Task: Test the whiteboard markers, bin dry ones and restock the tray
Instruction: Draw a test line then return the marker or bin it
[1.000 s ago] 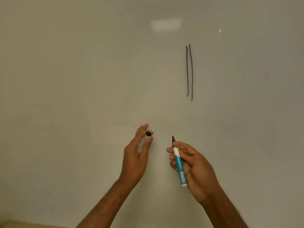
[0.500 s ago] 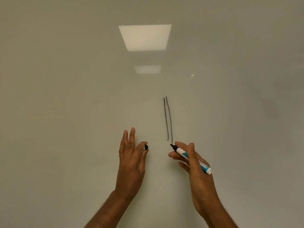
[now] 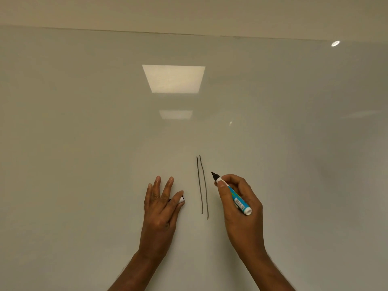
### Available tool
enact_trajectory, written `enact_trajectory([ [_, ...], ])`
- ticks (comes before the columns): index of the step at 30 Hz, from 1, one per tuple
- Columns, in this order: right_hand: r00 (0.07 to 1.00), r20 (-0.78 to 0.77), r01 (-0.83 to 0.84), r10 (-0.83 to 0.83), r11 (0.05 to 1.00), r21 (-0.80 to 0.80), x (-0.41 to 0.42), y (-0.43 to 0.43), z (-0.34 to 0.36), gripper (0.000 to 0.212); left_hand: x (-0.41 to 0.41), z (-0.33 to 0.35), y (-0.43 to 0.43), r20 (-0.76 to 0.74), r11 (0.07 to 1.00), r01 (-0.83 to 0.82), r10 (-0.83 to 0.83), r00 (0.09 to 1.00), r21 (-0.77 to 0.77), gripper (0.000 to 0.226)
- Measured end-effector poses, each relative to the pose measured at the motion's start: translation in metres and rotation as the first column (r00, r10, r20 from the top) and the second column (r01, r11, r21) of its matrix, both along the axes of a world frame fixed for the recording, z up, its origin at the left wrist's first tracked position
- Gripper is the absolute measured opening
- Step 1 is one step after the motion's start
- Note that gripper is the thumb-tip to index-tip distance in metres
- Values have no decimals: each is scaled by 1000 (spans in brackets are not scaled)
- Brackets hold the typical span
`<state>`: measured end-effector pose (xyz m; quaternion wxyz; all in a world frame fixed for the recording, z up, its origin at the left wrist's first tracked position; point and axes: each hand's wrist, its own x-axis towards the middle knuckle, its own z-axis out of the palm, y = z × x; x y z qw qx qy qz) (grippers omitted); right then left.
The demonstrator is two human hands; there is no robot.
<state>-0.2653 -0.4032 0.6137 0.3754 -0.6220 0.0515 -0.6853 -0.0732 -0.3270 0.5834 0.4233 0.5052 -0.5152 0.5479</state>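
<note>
Right hand (image 3: 241, 204) pinches the uncapped marker (image 3: 233, 194), long axis slanting up-left, tip just right of two drawn strokes (image 3: 202, 185) on the whiteboard (image 3: 84, 143). Left hand (image 3: 161, 208), fingers spread, holds the cap (image 3: 181, 199) left of them. Right hand nearer.

Upper strip of frame: plain beige wall (image 3: 189, 11), meeting the glossy surface beneath it along a thin dark line that slopes slightly down toward the right. Upper centre: bright rectangular reflection of a ceiling light panel (image 3: 173, 79), wider at top than bottom. Directly under it, a smaller, fainter second reflection (image 3: 176, 114) of similar shape. Upper right corner: small oval white glare spot (image 3: 335, 43). Right of centre: a tiny bright glint (image 3: 230, 122). Far right, mid-height: a faint pale streak, too dim to identify.
</note>
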Motion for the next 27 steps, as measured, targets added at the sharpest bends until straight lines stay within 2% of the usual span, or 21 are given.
enact_trajectory([
  [8, 996, -1, 86, -87, 985, -150, 19, -11, 31, 28, 4, 0, -4, 60, 997, -53, 56, 997, -53, 36],
  [14, 988, -2, 149, -152, 968, -202, 33, -20, 38, 34, 6, -1, -6, 68, 996, -58, 63, 996, -66, 36],
  [20, 985, -2, 171, -174, 970, -174, 28, -28, -19, 37, 5, 0, -5, 73, 996, -48, 53, 996, -75, 35],
  [24, 974, -39, 215, -224, 963, -162, 19, -29, -70, 59, 5, -1, -6, 72, 997, -38, 43, 996, -73, 35],
  [27, 986, -38, 159, -164, 981, -111, 14, -31, -91, 46, 6, -1, -6, 74, 997, -40, 46, 996, -73, 36],
])
